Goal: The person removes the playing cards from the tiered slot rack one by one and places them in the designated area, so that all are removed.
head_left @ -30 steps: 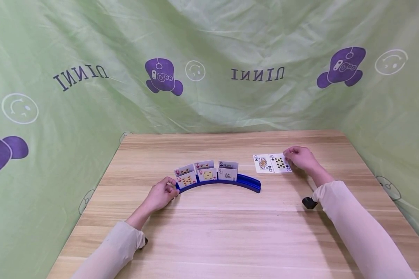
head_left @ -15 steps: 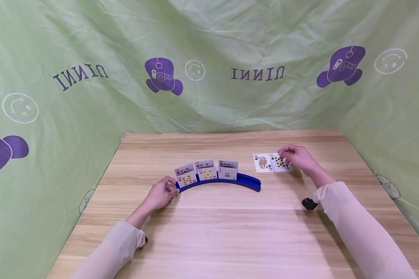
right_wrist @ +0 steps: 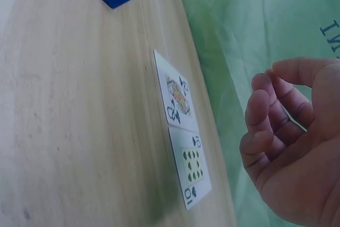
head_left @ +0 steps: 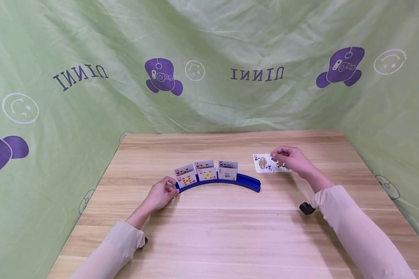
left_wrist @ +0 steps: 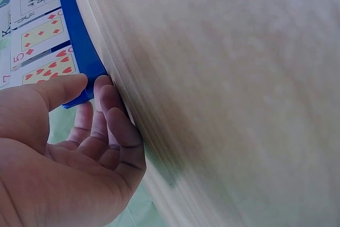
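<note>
The blue card holder (head_left: 248,181) is my clock centre, with 12 o'clock at the table's (head_left: 209,240) far edge. It curves across the table with 6 standing cards (head_left: 207,174) in its slots, and its bare stretch runs out to 3 o'clock. My left hand (head_left: 161,195), between 8 and 9 o'clock, pinches that end of it between thumb and fingers. Toward 2 o'clock the queen (head_left: 263,163) lies flat, with the 10 (right_wrist: 191,168) against its 3 o'clock side. My right hand (head_left: 296,159) is over the 10, fingers loosely bent, thumb tip close to forefinger, grasping nothing.

I judge the step in hand as going for a loose card, probably the queen, while my left steadies the holder. The next move seems to call for a fingertip under a flat edge, then a light pinch, without dragging its neighbour.

Against 1 second ago, my right fingertips have come from the 10's outer edge toward 9 o'clock, near where the loose cards meet, hiding more of the 10. The holder, its cards and my left grip look the same.
</note>
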Tool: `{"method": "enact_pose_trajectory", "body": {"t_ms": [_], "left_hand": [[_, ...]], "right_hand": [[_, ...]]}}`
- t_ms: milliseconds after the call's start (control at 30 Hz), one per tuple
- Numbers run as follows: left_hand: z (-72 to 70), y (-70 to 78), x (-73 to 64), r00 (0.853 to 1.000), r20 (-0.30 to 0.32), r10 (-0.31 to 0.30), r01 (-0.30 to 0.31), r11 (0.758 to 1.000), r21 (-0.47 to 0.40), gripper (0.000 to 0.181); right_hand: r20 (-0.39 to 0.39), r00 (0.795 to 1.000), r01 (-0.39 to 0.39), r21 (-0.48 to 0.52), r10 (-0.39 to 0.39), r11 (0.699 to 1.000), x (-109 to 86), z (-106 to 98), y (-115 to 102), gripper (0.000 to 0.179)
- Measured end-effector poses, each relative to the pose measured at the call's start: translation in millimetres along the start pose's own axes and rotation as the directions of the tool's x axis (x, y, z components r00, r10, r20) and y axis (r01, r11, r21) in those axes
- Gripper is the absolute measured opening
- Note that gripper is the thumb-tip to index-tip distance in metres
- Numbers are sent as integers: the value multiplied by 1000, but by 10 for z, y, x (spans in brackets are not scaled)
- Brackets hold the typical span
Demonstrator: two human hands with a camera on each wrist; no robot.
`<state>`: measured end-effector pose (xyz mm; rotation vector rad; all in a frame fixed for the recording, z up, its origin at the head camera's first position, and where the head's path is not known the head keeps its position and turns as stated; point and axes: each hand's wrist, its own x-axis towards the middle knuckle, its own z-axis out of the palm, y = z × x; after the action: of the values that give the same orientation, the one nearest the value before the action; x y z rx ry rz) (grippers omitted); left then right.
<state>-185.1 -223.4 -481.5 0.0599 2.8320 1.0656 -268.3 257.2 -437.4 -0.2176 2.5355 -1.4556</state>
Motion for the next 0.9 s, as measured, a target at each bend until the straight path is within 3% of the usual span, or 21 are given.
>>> {"method": "enact_pose_trajectory", "body": {"t_ms": [900], "left_hand": [[-4,7,-11,1000,-4,10,-10,1000,-2,22]], "right_hand": [[45,995,86,46,-89,995,-167,353,-230,21]]}}
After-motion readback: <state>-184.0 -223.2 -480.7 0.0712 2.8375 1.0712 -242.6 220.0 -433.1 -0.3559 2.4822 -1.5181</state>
